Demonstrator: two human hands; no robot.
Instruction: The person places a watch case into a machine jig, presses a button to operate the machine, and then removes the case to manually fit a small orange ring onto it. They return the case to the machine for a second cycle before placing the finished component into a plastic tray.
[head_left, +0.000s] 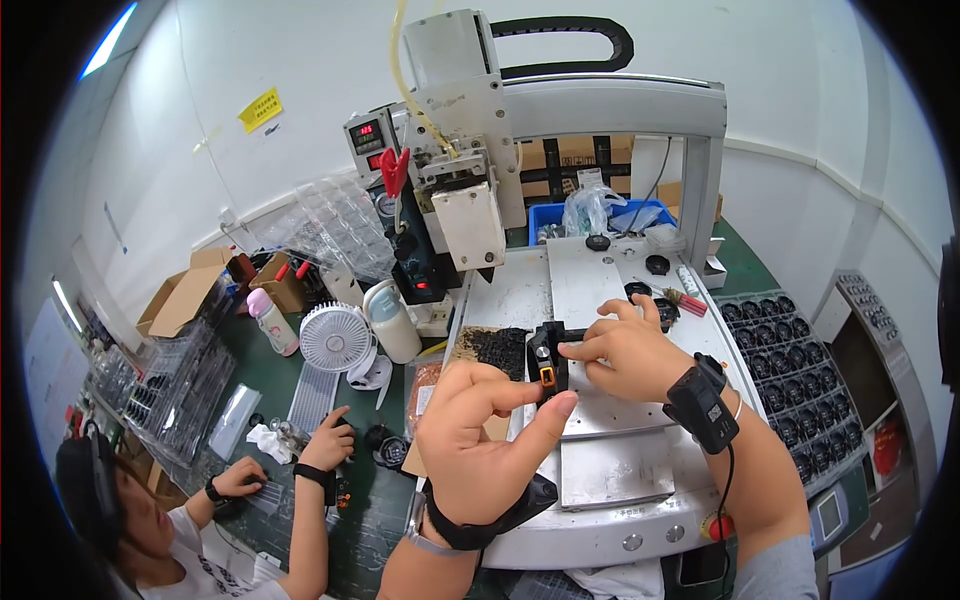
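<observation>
A black fixture [545, 340] with a silver round part stands on the machine's metal bed [590, 275], and an orange rectangular piece [547, 377] shows at its near end. My left hand [480, 440] pinches that near end between thumb and index finger, the other fingers curled. From the right, my right hand [635, 350] reaches over the bed with its fingers spread. One of its fingertips touches the fixture's right side, beside a short black bar. Both wrists wear black strapped devices. Whether anything small lies under the fingertips is hidden.
Above the bed hangs a white dispensing head [470, 225] with a yellow tube. Round black parts fill trays [790, 370] at right. A red button [718, 527] sits on the machine's front. At left, a co-worker's hands [325, 440] work near a white fan [335, 338] and bottle [392, 325].
</observation>
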